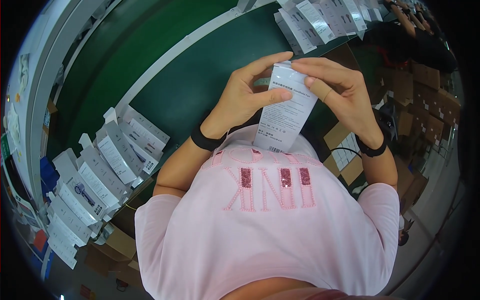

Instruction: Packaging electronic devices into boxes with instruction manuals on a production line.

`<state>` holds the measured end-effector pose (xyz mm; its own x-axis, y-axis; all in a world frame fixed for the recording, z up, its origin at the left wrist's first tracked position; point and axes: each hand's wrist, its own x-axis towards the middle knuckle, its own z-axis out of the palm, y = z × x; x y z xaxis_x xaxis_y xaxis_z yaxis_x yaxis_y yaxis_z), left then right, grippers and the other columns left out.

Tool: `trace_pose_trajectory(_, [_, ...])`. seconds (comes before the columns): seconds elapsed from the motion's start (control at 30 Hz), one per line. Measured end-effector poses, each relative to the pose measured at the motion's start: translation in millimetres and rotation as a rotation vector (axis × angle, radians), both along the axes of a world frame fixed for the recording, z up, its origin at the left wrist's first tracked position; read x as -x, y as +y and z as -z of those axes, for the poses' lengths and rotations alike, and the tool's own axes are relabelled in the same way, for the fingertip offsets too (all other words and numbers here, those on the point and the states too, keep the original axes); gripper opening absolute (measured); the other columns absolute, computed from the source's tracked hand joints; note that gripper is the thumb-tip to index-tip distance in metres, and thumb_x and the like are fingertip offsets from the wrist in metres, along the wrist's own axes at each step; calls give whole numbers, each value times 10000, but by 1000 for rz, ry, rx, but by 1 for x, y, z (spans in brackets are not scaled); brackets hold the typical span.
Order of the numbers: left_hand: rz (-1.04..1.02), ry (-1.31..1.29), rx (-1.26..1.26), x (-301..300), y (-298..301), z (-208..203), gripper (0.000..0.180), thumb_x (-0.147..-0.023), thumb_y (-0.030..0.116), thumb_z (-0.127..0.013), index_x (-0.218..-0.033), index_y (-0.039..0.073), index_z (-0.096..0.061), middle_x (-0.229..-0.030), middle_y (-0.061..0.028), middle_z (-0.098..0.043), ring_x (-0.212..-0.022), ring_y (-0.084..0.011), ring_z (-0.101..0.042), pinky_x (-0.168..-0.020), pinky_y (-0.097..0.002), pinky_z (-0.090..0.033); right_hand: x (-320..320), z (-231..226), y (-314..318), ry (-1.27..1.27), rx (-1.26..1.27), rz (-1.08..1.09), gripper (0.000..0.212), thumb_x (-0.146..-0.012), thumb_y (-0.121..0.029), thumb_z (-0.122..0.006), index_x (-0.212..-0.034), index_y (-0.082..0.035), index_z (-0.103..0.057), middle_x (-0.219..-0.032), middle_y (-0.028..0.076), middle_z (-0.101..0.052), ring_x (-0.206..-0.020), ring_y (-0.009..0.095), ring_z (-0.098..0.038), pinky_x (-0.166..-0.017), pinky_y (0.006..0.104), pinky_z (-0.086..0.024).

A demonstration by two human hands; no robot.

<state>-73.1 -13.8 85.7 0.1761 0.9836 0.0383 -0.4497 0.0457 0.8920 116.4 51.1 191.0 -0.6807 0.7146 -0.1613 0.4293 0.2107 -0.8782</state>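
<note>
A slim white printed carton (287, 111) stands tilted in front of my chest, its back panel facing up at me and its lower end close to my shirt. My left hand (252, 87) grips its left side, thumb laid across the printed face. On the far end, my right hand (337, 87) pinches the top edge and right corner, with fingers over the top and thumb on the side. A strip like a bandage wraps one right-hand digit. Whether the top flap is fully tucked is hidden by the fingers.
Several similar white cartons (117, 150), some with raised flaps, line the bench at left. More cartons (320, 22) stand at the far right of the green work surface (200, 75). Brown boxes (425, 115) are stacked at right, and an open brown box (345, 152) sits beside me.
</note>
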Motion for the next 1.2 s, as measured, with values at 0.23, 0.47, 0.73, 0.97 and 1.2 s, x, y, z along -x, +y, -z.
trace_pose_trajectory(0.23, [-6, 29, 2, -6, -8, -3, 444, -840, 49, -699, -1264, 18, -572, -1454, -188, -396, -1254, -222, -480, -1000, -353, -439, -5, -4, -25, -40, -245, -26, 365, -802, -69, -703, -1163, -48, -649, -1217, 140, -601, -1179, 292, -540, -1015, 389, -406])
trace_pose_trajectory(0.47, [-29, 87, 18, -15, 7, -14, 289, -821, 5, -695, -1104, -19, -641, -1411, -200, -418, -1211, -277, -518, -977, -372, -467, -29, 10, -16, -184, -255, 193, 940, -668, -335, -852, -1410, -30, -363, -1222, 187, -545, -1117, 300, -560, -948, 365, -451])
trace_pose_trajectory(0.73, [-113, 408, -169, -54, 94, -42, 822, -846, 456, -674, -1451, 9, -343, -1472, -164, -388, -1321, -325, -430, -1070, -431, -358, -166, -17, 84, -155, -130, 570, 624, -656, -165, -822, -1185, -6, -532, -1046, 63, -601, -973, 142, -567, -835, 286, -480])
trace_pose_trajectory(0.97, [-355, 505, 389, -46, 158, -6, 480, -974, 329, -535, -1340, 20, -498, -1301, -149, -557, -1174, -252, -553, -961, -400, -447, -356, 107, 250, -365, -377, 1023, 683, -686, -286, -815, -1226, -6, -504, -1088, 156, -622, -1001, 255, -603, -880, 346, -469])
trace_pose_trajectory(1.2, [-224, 396, 613, -124, 204, 22, 442, -973, 324, -545, -1319, 51, -527, -1258, -117, -588, -1143, -217, -556, -962, -386, -437, -378, 268, 347, 14, -449, 1038, 776, -681, -182, -812, -1315, -12, -397, -1196, 142, -526, -1107, 239, -520, -944, 340, -421])
